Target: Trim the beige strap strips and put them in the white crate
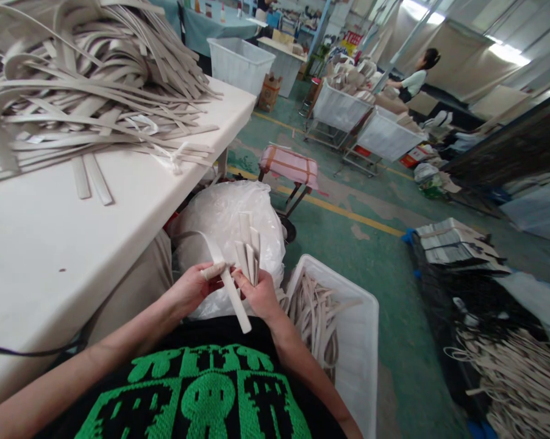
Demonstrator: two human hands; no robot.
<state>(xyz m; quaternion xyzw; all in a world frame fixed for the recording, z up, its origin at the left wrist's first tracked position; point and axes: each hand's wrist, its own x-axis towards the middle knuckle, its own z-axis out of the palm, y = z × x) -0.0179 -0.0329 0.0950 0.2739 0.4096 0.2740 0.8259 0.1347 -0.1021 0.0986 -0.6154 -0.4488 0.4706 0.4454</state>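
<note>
Between the fingers of my left hand [200, 285] is a flat beige strap [235, 300], its end pointing down toward my lap and its other part curving up to the left. A pale wrap covers one finger of that hand. My right hand [260, 295] is closed round a bundle of strap ends [249, 249] that stick upward, and its fingertips come close to the single strap. Whether they touch it I cannot tell. Behind both hands bulges a white plastic bag [229, 210].
A large heap of beige straps [105, 79] covers the back of the white table [32, 244] at left. On my right stands a white bin [364, 341] with straps inside. Further off are a pink padded stool [289, 166], wheeled bins [341, 110] and a person [414, 78].
</note>
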